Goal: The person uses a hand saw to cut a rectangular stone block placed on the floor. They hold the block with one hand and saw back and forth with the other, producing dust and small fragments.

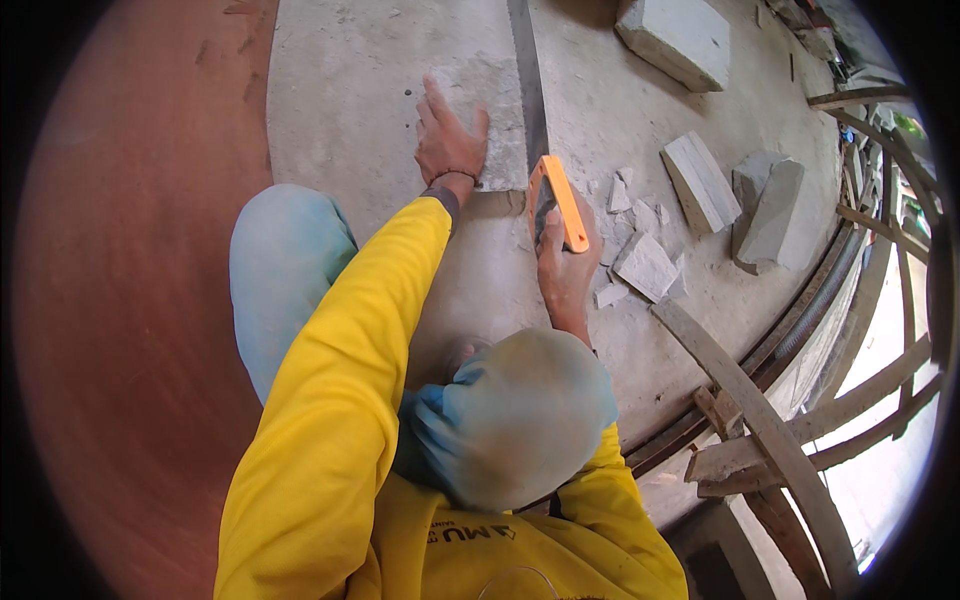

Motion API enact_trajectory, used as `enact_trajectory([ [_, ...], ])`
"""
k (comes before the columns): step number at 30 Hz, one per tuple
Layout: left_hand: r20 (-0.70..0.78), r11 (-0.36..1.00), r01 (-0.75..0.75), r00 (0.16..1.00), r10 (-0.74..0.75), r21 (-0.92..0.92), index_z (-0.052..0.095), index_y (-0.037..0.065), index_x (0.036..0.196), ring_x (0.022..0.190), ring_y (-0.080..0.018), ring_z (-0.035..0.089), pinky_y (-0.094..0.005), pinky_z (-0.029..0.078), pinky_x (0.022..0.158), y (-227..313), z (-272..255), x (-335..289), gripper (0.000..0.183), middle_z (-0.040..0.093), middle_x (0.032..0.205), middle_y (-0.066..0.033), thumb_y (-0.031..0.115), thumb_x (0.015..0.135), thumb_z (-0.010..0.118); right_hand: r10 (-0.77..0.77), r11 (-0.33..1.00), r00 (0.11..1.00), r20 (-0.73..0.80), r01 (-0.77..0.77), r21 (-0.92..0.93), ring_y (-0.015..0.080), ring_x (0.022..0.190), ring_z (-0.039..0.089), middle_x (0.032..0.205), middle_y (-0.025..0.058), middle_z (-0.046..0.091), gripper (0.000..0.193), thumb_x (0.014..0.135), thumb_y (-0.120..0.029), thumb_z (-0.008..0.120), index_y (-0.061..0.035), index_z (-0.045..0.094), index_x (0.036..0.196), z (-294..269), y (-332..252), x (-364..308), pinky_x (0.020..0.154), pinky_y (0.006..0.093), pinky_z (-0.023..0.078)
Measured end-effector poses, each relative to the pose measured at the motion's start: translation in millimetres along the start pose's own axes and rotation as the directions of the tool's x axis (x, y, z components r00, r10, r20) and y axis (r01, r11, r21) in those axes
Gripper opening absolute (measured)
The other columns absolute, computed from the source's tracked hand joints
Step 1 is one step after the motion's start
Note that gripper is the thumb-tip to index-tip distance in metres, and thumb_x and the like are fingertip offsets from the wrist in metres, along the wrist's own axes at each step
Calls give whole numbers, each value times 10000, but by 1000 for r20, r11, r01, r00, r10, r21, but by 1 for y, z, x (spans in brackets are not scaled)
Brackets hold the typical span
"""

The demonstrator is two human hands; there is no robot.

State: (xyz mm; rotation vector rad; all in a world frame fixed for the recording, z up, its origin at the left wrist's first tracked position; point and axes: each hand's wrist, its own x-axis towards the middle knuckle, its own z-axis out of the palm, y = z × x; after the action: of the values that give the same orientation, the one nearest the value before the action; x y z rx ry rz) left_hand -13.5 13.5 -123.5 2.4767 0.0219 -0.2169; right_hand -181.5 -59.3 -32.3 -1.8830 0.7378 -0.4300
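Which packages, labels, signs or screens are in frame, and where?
No packages, signs or screens.
Only print: dark lettering on the yellow shirt, bottom centre, too bent to make out.
The saw, orange handle in the right hand, and the grey block under the left hand show no labels.

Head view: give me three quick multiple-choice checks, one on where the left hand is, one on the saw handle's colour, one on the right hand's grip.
1. Where does the left hand rest?
A. flat on the grey block
B. on the wooden plank
C. on the knee

2. What colour is the handle of the saw?
A. blue
B. orange
C. black

3. What is the state of the right hand?
A. open and empty
B. closed on the saw's handle
C. out of view

Answers: 1 A, its palm and fingers lie on the block beside the blade; 2 B, the handle loop is bright orange; 3 B, its fingers wrap the handle.
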Motion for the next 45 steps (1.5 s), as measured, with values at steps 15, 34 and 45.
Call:
enact_trajectory([
  [15, -10, 1000, -13, 1000, 13, 22, 165, 120, 1610, 1220, -389, 577, -519, 503, 976, 5, 0, 0, 924, 482, 1415, -190, 466, 912, 662, 27, 995, 999, 27, -24, -94, 335, 1167, 629, 1298, 205, 623, 441, 1009, -212, 592, 4, 542, 1390, -27, 29, -85, 984, 399, 486],
  [34, -34, 1000, -28, 999, 28, 3, 145, 115, 1615, 1225, -410, 565, -509, 498, 984, 4, 1, 1, 918, 478, 1421, -199, 436, 921, 651, 182, 983, 979, 94, -178, -46, 414, 1157, 622, 1321, 252, 602, 435, 998, -134, 572, 20, 513, 1401, -16, -6, -65, 968, 421, 500],
  [45, -17, 997, -78, 997, 78, 14, 146, 104, 1612, 1241, -428, 556, -510, 490, 999, 6, 1, 1, 898, 484, 1414, -232, 435, 934, 632, 197, 980, 980, 33, -197, -1, 378, 1209, 607, 1373, 231, 589, 481, 993, -123, 574, -5, 482, 1450, -5, -25, -49, 1001, 407, 486],
])
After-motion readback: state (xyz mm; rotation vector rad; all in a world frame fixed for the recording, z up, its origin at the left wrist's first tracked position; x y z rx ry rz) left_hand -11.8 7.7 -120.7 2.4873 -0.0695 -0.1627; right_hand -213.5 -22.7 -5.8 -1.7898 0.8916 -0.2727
